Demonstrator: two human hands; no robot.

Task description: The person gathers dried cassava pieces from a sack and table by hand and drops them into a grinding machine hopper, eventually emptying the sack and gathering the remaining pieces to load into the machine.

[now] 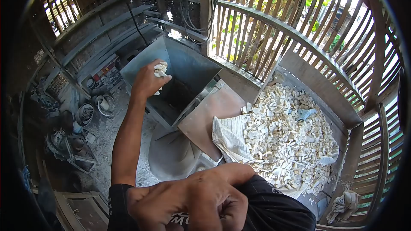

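Note:
My left hand (147, 80) is closed around a handful of pale dried chips (161, 69), above the opening of a square metal hopper (195, 69). Some chips show below the fingers. Very near the camera, at the bottom, my right hand (192, 199) has bent fingers; their tips are hidden, and I cannot make out anything in them. To the right lies a large heap of pale chips (291, 137), partly on a whitish woven sack (231, 137). A flat board (214, 117) slopes between hopper and heap.
Buckets (85, 114) and assorted gear stand on the dusty floor (111, 145) at left. A rounded grey housing (171, 156) sits below the hopper. Slatted walls (291, 21) enclose the space. A crumpled bag (346, 203) lies at lower right.

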